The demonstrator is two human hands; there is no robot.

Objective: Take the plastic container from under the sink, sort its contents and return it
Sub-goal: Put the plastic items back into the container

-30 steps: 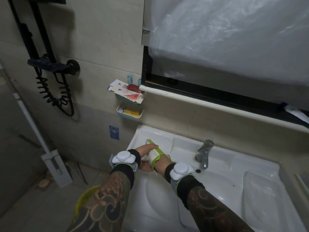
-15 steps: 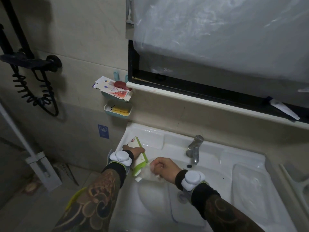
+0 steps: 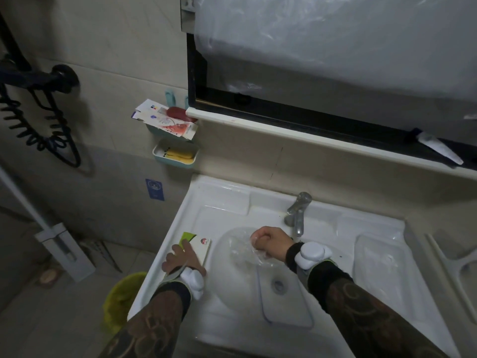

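A small white and green box point(image 3: 198, 244) lies on the left rim of the white sink point(image 3: 227, 202). My left hand point(image 3: 182, 260) rests on top of the box, fingers spread over it. My right hand point(image 3: 269, 242) is over the basin, closed into a fist around a crumpled piece of clear plastic wrap point(image 3: 245, 250). The plastic container from under the sink does not show in this view.
A metal tap point(image 3: 298, 211) stands at the sink's back. Two wall-mounted trays point(image 3: 175, 156) hold soap and paper packets. A yellow-lined bin point(image 3: 121, 298) sits on the floor left of the sink. A mop point(image 3: 62, 251) leans at left. A tube point(image 3: 438, 147) lies on the window ledge.
My hands separated: the left lowered the box onto the sink's left rim, the right pulled the clear wrap off and moved right over the basin.
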